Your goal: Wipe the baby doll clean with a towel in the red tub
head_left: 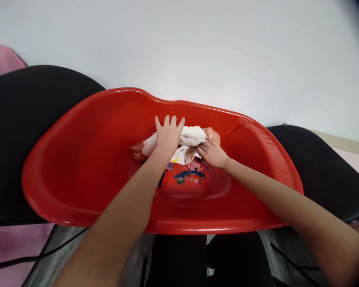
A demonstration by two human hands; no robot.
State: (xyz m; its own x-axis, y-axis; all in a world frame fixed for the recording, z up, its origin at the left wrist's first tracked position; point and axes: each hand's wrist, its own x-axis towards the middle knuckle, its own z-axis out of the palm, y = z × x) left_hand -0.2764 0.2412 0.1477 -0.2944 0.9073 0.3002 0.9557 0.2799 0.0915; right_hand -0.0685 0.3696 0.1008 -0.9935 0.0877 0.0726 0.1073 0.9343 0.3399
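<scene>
A baby doll (194, 135) in white clothing lies on its side in a red tub (77, 167), its head to the right and its feet to the left. The front of its clothing has a yellow and dark print. My left hand (168, 134) rests over the doll's middle, fingers spread and pointing away from me. Beside the doll's head and collar is my right hand (213, 153), its fingers bent against the clothing near the neck. Whether those fingertips pinch the cloth is too small to tell.
Black chair seats stand under the tub's left (36, 119) and right (323, 167) ends. A white wall (179, 48) rises behind. A cartoon picture (190, 173) shows on the tub's bottom. Pink material (18, 247) lies at the left.
</scene>
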